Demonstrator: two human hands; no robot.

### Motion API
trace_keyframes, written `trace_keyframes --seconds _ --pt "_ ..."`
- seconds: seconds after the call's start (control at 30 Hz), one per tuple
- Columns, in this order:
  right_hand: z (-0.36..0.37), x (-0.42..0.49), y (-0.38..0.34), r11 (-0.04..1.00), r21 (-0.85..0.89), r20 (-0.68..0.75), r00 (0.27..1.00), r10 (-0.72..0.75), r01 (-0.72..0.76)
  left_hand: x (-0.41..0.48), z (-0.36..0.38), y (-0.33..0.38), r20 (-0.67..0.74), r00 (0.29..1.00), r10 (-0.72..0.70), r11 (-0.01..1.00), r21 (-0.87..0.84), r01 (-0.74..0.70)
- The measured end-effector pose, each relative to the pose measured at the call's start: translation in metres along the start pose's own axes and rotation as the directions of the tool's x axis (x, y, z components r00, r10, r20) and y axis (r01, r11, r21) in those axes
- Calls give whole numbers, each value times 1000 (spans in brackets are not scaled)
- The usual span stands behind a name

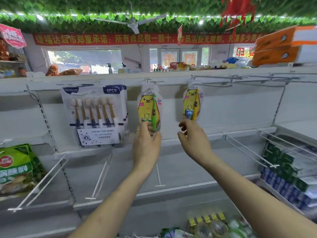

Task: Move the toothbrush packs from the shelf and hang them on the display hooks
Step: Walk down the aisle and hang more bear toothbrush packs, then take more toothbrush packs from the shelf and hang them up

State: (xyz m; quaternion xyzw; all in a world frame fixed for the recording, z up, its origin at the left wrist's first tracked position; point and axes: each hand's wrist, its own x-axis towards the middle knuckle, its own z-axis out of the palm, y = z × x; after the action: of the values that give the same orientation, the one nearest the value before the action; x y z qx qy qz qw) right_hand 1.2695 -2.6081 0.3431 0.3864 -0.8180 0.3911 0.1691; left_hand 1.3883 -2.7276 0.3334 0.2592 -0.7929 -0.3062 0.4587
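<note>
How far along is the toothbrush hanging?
Done: six-brush packs hang at left. In hand: left hand holds the green bear pack by its bottom; right hand is at the yellow bear pack, grip unclear; both packs sit on hooks. Left: bare hooks to the right; blurred goods below may be more packs.

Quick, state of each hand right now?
Left hand: grips the bottom of the hanging green toothbrush pack.
Right hand: fingers curled at the yellow toothbrush pack bottom edge; cannot tell whether it pinches it.
</note>
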Motion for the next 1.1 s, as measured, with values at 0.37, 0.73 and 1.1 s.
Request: trace_keyframes --seconds 0.37,0.73,1.1 --pt "-137 -147 103 751 -641 -159 985 71 -158 -134 105 87 458 808 372 870 133 -476" --pt "-315 -332 280 533 -665 -356 850 389 -523 -343 291 237 647 546 531 744 -48 -666" --pt "-472 -468 431 192 -704 -422 620 661 -684 -483 457 385 711 154 686 465 -267 -844"
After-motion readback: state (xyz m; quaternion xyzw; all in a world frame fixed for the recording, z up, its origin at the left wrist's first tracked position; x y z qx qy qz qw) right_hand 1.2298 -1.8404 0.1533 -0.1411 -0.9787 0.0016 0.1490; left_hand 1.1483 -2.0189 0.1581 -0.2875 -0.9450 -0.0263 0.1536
